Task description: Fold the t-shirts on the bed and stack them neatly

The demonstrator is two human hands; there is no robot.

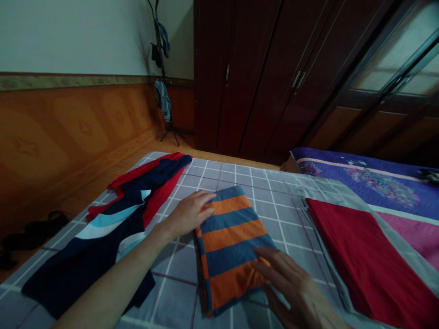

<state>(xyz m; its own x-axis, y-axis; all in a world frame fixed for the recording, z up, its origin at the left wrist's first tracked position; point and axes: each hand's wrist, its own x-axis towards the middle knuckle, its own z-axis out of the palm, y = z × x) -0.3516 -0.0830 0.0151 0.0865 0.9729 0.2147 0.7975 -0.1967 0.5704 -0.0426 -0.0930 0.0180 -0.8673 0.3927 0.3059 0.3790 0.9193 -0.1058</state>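
A neatly folded garment [233, 233] with orange and blue-grey stripes lies on the checked bed sheet in front of me. My left hand [192, 210] rests on its far left edge, thumb and fingers apart on the cloth. At the near right corner, the spread fingers of my right hand [288, 278] touch the striped fabric, which wrinkles slightly there. Left of the folded piece, navy clothing [85, 246] with white and light-blue bands lies loosely spread, and my left forearm covers part of it. Red cloth [161, 201] shows beside and under the navy.
To the right, a folded red cloth [363, 246] lies on a grey one. A purple patterned mattress [370, 178] adjoins the grey checked bed [264, 192]. Beyond stand a dark wardrobe [254, 77] and a coat rack [163, 68]. Dark shoes [37, 230] sit on the floor at left.
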